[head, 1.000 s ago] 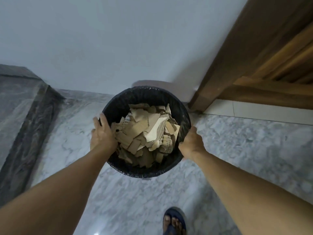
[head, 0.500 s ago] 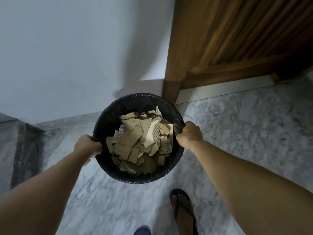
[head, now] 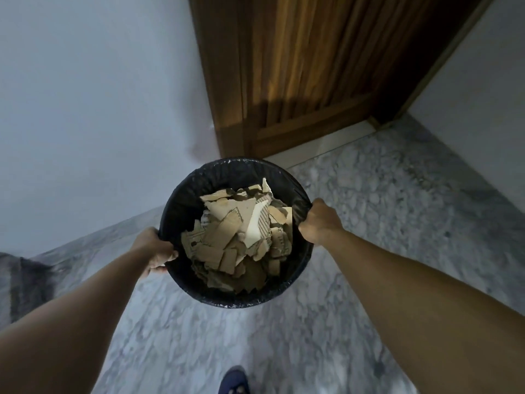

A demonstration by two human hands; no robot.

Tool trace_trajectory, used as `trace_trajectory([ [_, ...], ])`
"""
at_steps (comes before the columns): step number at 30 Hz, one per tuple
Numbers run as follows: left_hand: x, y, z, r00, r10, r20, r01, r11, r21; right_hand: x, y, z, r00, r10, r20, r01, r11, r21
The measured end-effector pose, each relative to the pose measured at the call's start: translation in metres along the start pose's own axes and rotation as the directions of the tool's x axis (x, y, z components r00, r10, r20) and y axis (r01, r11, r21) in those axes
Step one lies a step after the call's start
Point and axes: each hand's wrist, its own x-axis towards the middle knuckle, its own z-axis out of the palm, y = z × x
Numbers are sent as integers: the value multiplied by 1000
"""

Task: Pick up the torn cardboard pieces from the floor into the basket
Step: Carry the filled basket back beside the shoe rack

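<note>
A round black basket lined with a black bag hangs in front of me above the marble floor. It is heaped with several torn brown cardboard pieces. My left hand grips the basket's left rim with curled fingers. My right hand grips the right rim, fist closed over the bag's edge. No loose cardboard shows on the floor in view.
A wooden door in its frame stands straight ahead, with a pale threshold strip below it. White walls flank it left and right. Grey marble floor spreads around. A dark sandal toe shows at the bottom edge.
My left hand went from lying flat on the basket's side to gripping its rim. The basket, held by both hands, has come closer to the door and the view has turned right.
</note>
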Motion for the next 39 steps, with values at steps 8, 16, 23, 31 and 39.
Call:
trace_trajectory([
  [8, -69, 34, 50, 997, 71, -13, -71, 997, 21, -35, 79, -65, 1000, 28, -3, -27, 996, 88],
  [16, -169, 63, 102, 983, 173, -65, -162, 976, 149, -90, 172, -132, 997, 64, -34, -56, 981, 183],
  [23, -245, 80, 121, 985, 171, -39, -165, 979, 122, -137, 220, -177, 994, 92, -59, -78, 974, 212],
  [31, -311, 88, 131, 975, 215, -49, -203, 962, 185, -184, 261, -205, 993, 108, -54, -90, 960, 265],
  [39, -371, 96, 156, 952, 300, 61, -306, 920, 245, -257, 328, -214, 975, 193, -113, -152, 943, 296],
])
